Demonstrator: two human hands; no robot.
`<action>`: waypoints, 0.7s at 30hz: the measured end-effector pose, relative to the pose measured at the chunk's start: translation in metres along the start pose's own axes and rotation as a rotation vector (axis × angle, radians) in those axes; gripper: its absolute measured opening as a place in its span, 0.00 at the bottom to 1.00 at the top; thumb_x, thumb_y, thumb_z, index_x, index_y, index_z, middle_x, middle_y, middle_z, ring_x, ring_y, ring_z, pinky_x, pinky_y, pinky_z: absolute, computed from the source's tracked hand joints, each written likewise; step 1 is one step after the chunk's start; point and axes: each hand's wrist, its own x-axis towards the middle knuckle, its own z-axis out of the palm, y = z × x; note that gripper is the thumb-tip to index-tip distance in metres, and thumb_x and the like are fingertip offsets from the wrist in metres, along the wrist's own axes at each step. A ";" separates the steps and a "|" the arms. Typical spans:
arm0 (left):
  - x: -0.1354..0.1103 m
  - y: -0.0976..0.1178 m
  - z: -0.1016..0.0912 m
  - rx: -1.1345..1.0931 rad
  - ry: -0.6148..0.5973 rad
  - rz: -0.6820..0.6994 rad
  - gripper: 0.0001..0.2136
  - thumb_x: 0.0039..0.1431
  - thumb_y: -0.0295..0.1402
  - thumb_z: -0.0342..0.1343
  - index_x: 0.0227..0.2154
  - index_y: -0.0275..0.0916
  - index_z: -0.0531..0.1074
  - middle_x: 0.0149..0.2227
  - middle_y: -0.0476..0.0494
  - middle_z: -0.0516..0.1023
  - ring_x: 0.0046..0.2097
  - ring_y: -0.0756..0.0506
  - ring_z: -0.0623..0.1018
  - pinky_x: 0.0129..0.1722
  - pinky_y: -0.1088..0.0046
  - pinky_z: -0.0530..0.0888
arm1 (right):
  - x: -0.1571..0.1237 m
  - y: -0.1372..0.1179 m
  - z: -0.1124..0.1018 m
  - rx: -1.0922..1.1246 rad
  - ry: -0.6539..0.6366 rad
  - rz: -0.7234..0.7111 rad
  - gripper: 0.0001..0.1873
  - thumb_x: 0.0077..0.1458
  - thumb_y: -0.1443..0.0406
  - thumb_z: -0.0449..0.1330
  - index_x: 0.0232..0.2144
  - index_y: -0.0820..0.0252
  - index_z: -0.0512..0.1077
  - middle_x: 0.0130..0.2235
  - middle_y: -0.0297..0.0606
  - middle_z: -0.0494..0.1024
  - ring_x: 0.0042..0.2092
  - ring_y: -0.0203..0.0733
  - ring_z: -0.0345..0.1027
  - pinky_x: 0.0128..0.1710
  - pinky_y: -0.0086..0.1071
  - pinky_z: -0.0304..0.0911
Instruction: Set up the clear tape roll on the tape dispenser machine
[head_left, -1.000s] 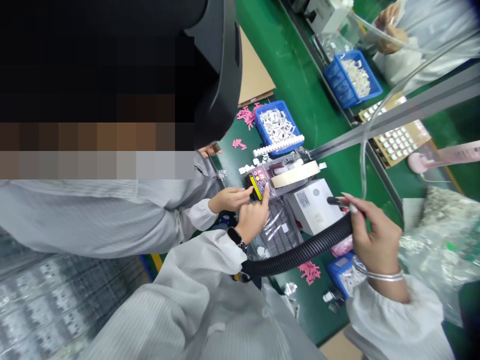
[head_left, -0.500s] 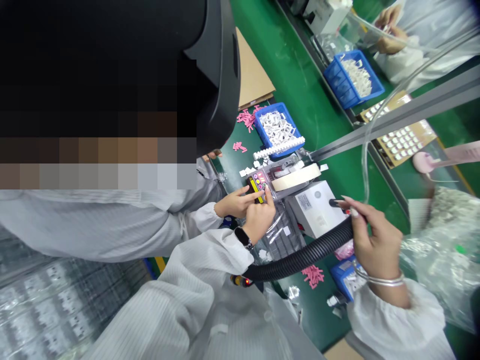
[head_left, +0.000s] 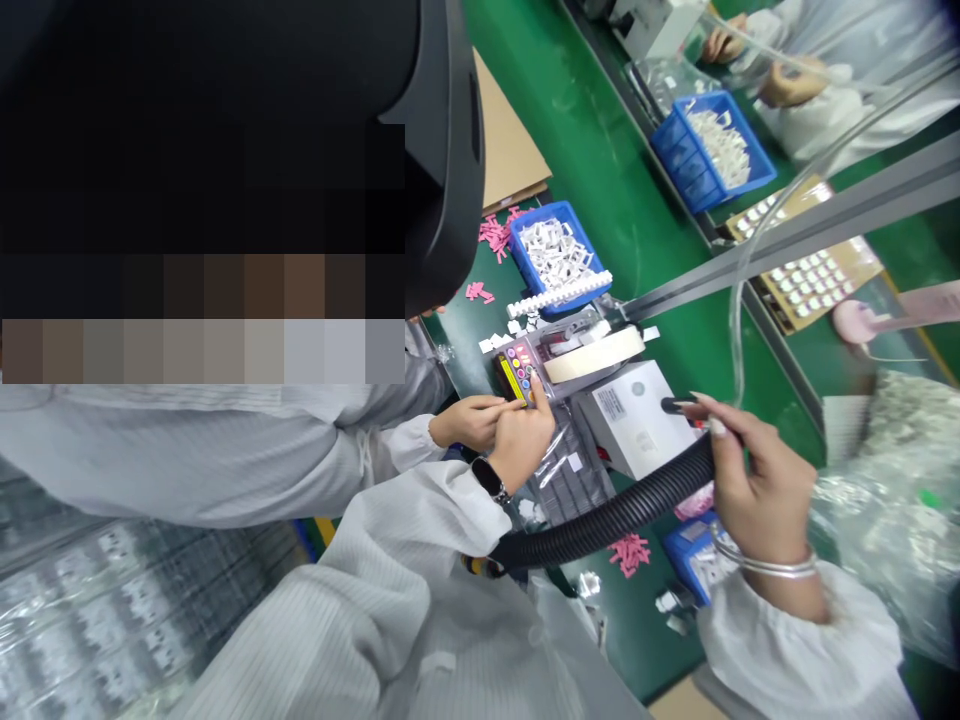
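My left hand [head_left: 521, 450] is the nearer one to the small coloured card [head_left: 517, 372], which lies just ahead of it, its long side slanting away from me. The fingers are drawn narrow with a fingertip at the card, though I cannot tell whether they grip it. A co-worker's hand [head_left: 472, 422] reaches in beside mine. My right hand [head_left: 765, 490] is well apart, closed round the black ribbed hose [head_left: 622, 525], with a black nozzle [head_left: 675, 405] just beside the white box [head_left: 630, 420]. The box's label [head_left: 611, 403] is too small to read.
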 end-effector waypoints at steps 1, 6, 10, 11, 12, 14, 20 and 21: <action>-0.003 0.004 -0.002 -0.004 0.001 0.010 0.26 0.61 0.24 0.41 0.62 0.19 0.53 0.26 0.34 0.79 0.26 0.44 0.77 0.24 0.71 0.66 | 0.000 0.000 0.000 -0.001 -0.003 -0.005 0.16 0.58 0.70 0.54 0.48 0.60 0.74 0.39 0.46 0.81 0.43 0.46 0.75 0.46 0.40 0.68; -0.027 0.019 -0.012 -0.025 0.000 0.115 0.28 0.63 0.33 0.46 0.64 0.25 0.52 0.24 0.39 0.79 0.27 0.43 0.79 0.36 0.64 0.72 | 0.000 0.001 0.002 0.003 -0.001 -0.016 0.17 0.58 0.71 0.54 0.48 0.60 0.74 0.39 0.45 0.81 0.43 0.45 0.74 0.47 0.40 0.68; -0.041 0.014 -0.016 -0.035 -0.043 0.148 0.26 0.63 0.35 0.47 0.62 0.30 0.57 0.26 0.39 0.80 0.28 0.42 0.80 0.33 0.66 0.73 | -0.001 0.002 0.002 0.013 0.001 -0.010 0.17 0.59 0.71 0.53 0.49 0.58 0.73 0.39 0.44 0.81 0.43 0.45 0.74 0.47 0.41 0.68; -0.042 0.013 -0.017 -0.037 -0.056 0.141 0.26 0.63 0.34 0.47 0.62 0.30 0.56 0.26 0.39 0.80 0.29 0.41 0.80 0.32 0.66 0.73 | -0.001 0.002 0.001 0.017 0.003 -0.004 0.17 0.58 0.70 0.53 0.49 0.57 0.73 0.39 0.43 0.81 0.43 0.45 0.74 0.47 0.41 0.67; -0.042 0.012 -0.018 -0.038 -0.069 0.133 0.26 0.63 0.34 0.47 0.63 0.29 0.55 0.26 0.38 0.80 0.29 0.41 0.80 0.33 0.65 0.74 | -0.001 0.001 0.001 0.021 0.005 0.002 0.18 0.58 0.70 0.54 0.49 0.57 0.73 0.40 0.43 0.81 0.44 0.46 0.75 0.47 0.42 0.67; -0.042 0.012 -0.018 -0.043 -0.082 0.115 0.27 0.62 0.33 0.47 0.63 0.29 0.54 0.26 0.38 0.81 0.29 0.40 0.80 0.34 0.63 0.74 | -0.001 0.001 0.001 0.026 0.002 0.011 0.18 0.58 0.70 0.54 0.49 0.56 0.73 0.40 0.42 0.81 0.44 0.46 0.75 0.48 0.42 0.67; -0.038 0.017 -0.017 -0.055 -0.052 0.085 0.28 0.62 0.34 0.47 0.64 0.29 0.53 0.26 0.37 0.79 0.32 0.38 0.80 0.40 0.58 0.73 | 0.000 0.000 0.001 0.010 0.003 0.007 0.16 0.58 0.69 0.54 0.48 0.57 0.74 0.39 0.42 0.81 0.43 0.46 0.75 0.47 0.42 0.68; -0.037 0.017 -0.016 -0.053 -0.050 0.077 0.29 0.62 0.34 0.48 0.64 0.29 0.53 0.26 0.37 0.79 0.33 0.38 0.80 0.41 0.59 0.73 | 0.000 0.000 0.001 0.011 0.003 0.006 0.16 0.58 0.69 0.54 0.48 0.57 0.74 0.39 0.42 0.81 0.43 0.46 0.75 0.47 0.42 0.68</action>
